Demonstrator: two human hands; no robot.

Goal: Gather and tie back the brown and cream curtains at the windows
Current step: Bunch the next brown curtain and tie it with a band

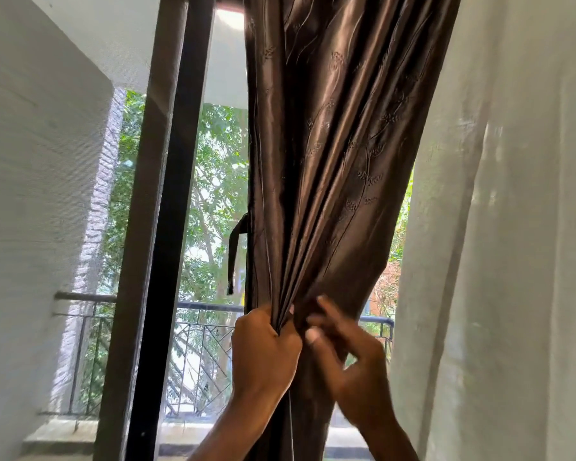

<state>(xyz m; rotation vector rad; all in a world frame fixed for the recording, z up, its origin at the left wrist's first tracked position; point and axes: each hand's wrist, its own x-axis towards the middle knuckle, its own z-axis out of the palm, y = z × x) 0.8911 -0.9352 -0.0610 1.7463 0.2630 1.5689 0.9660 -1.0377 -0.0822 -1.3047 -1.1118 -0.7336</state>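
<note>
Your left hand [266, 354] clenches the glossy brown embroidered curtain [330, 161], bunched vertically; the dark fabric tie strap [234, 254] hangs up-left, nearer it than your loosely spread right hand [350, 357] touching the folds.

The shiny brown embroidered curtain [330, 161] runs off the top edge, its rod unseen; the right hand [350, 354] is motion-blurred, its grip unclear; the sheer cream curtain [512, 227] is cut by the right edge.

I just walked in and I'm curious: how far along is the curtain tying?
Done: the brown curtain is bunched into folds. In hand: the left hand grips the gathered folds while the right hand works at them. Left: the dark tie strap hangs loose beside it, and the cream curtain hangs ungathered.
</note>
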